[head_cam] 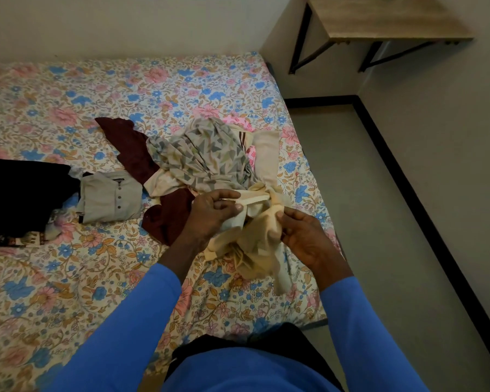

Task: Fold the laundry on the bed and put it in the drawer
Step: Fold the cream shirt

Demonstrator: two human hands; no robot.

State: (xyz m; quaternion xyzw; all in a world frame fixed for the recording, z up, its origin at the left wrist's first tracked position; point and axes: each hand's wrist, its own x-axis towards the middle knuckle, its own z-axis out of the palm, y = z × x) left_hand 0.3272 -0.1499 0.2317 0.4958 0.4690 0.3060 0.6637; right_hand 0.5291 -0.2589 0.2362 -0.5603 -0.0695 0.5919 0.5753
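Soft even light, dim-ish, w/ faint shadows; wide-angle bend at edges, pic slightly soft.

no readable text, label or number on anything in view

The left hand [213,214] and the right hand [304,240] are near each other, fingers curled, both pinching the cream cloth [259,236].

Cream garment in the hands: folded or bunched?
Bunched, not folded. The cream garment hangs crumpled between left hand and right hand, each pinching its fabric; loose ends drape onto the bed.
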